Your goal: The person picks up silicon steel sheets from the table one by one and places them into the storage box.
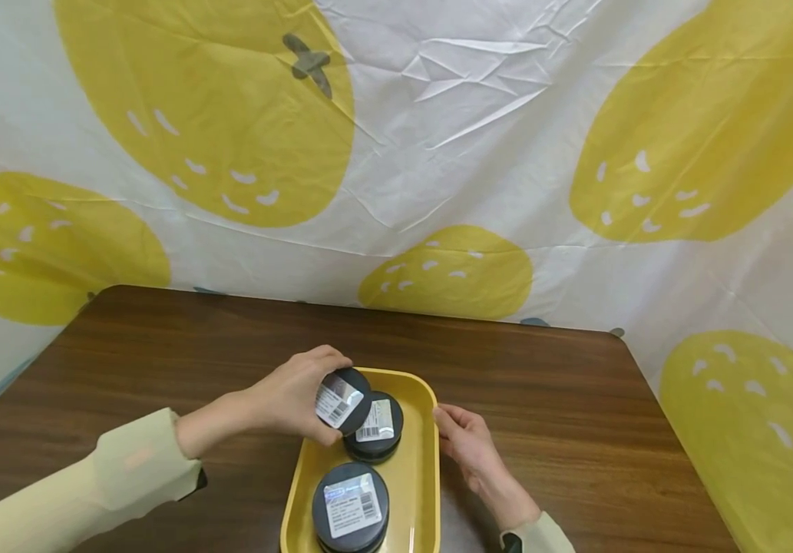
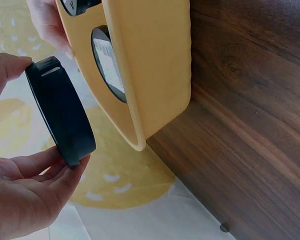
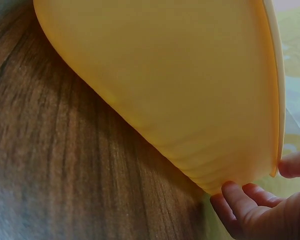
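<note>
My left hand (image 1: pixel 294 395) holds a flat, round black container (image 1: pixel 343 401) by its edge, thumb on one side and fingers on the other. It is tilted, with its white label facing up, above the yellow tray (image 1: pixel 426 476). In the left wrist view, the held container (image 2: pixel 62 112) shows its dark side and wider rim, apart from the tray. Below it in the tray is a similar labelled container (image 1: pixel 377 422), partly hidden. Another black container (image 1: pixel 351 508) sits nearer me. My right hand (image 1: pixel 474 449) grips the tray's right edge, thumb at the rim and fingers against the outer wall (image 3: pixel 190 110).
The tray stands on a dark brown wooden table (image 1: pixel 562 407), towards its near edge. Behind the table and at both sides hangs a white cloth (image 1: pixel 465 153) printed with large yellow fruit.
</note>
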Demonstrator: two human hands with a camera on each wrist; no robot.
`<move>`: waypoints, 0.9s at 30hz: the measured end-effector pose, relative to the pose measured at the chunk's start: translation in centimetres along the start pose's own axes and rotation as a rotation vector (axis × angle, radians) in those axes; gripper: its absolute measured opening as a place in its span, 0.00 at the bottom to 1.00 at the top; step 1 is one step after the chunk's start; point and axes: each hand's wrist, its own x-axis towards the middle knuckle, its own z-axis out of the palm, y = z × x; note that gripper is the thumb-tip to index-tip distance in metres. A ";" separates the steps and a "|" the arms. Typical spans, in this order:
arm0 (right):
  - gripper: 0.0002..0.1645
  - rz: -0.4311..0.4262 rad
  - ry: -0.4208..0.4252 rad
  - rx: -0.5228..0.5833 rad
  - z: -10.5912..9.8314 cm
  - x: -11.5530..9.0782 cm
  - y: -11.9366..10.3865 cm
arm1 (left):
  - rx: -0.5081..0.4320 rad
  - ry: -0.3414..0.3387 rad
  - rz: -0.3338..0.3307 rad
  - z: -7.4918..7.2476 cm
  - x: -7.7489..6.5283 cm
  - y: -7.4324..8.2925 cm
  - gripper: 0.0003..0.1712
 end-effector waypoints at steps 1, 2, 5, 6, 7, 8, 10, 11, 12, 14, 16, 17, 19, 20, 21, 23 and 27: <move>0.22 0.001 0.002 -0.003 0.0 0.0 0.0 | -0.004 -0.001 0.003 0.1 0.1 0.0 0.44; 0.22 0.000 0.002 -0.006 0.0 0.0 0.0 | -0.007 -0.002 0.007 0.2 0.2 0.1 0.44; 0.22 -0.002 0.003 -0.010 0.0 0.0 0.0 | -0.020 -0.009 0.013 0.5 0.4 0.1 0.44; 0.22 -0.003 0.001 -0.008 0.0 0.0 0.0 | -0.026 -0.014 0.010 0.7 0.5 0.2 0.45; 0.22 -0.003 -0.001 -0.005 0.0 0.0 0.0 | -0.032 -0.020 0.005 0.8 0.5 0.2 0.45; 0.22 -0.003 -0.002 0.000 0.0 0.0 0.0 | -0.037 -0.028 0.001 0.9 0.5 0.2 0.45; 0.22 -0.001 -0.005 0.007 0.0 0.0 -0.1 | -0.044 -0.040 -0.010 1.2 0.6 0.2 0.44; 0.22 0.000 -0.007 0.010 0.1 -0.1 -0.1 | -0.046 -0.044 -0.015 1.3 0.7 0.3 0.44; 0.22 -0.001 -0.009 0.010 0.1 -0.1 -0.1 | -0.046 -0.047 -0.017 1.4 0.7 0.3 0.44; 0.22 -0.002 -0.010 0.007 0.0 -0.1 0.0 | -0.043 -0.049 -0.018 1.6 0.8 0.3 0.44; 0.22 -0.003 -0.011 0.006 0.0 -0.1 0.0 | -0.039 -0.047 -0.017 1.7 0.9 0.3 0.44; 0.22 -0.003 -0.011 0.007 0.0 -0.1 0.0 | -0.037 -0.046 -0.015 1.7 0.9 0.3 0.44; 0.22 -0.002 -0.009 0.010 0.0 -0.1 0.0 | -0.038 -0.046 -0.012 1.8 1.1 0.3 0.44; 0.22 -0.003 -0.010 0.011 0.0 -0.1 0.0 | -0.038 -0.047 -0.011 1.9 1.1 0.3 0.44; 0.22 -0.004 -0.010 0.012 0.0 -0.1 0.0 | -0.037 -0.048 -0.009 2.0 1.2 0.3 0.44; 0.23 -0.005 -0.011 0.012 0.0 -0.1 0.0 | -0.038 -0.054 -0.007 2.1 1.3 0.3 0.44; 0.23 -0.008 -0.012 0.010 0.0 -0.1 0.0 | -0.047 -0.057 -0.003 2.4 1.4 0.3 0.44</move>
